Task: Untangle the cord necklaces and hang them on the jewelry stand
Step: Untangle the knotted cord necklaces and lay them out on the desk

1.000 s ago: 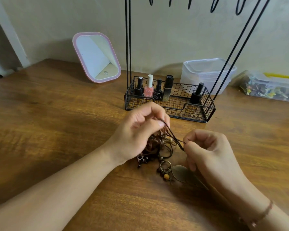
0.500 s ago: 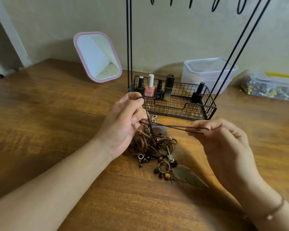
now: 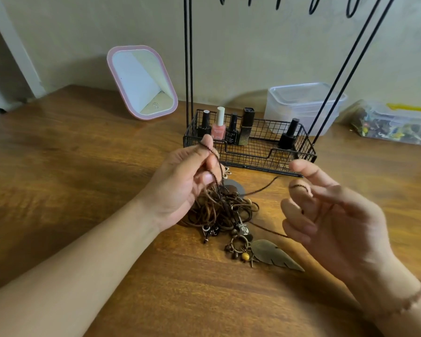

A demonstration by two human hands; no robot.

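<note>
Left hand (image 3: 187, 181) pinching a dark cord (image 3: 213, 156), right hand (image 3: 326, 215) spread with it looped over one finger; pulling apart could tighten the tangled necklaces (image 3: 224, 210).

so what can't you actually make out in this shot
- Jewelry stand: head view's top edge cuts off the hooks' upper parts, so whether anything hangs higher up is unseen.
- Cord tangle: the left hand covers part; how many necklaces is unclear.
- Right hand: motion-blurred; the thin cord's path across its fingers is uncertain.
- Clear bin at right: contents too small and blurred.
</note>
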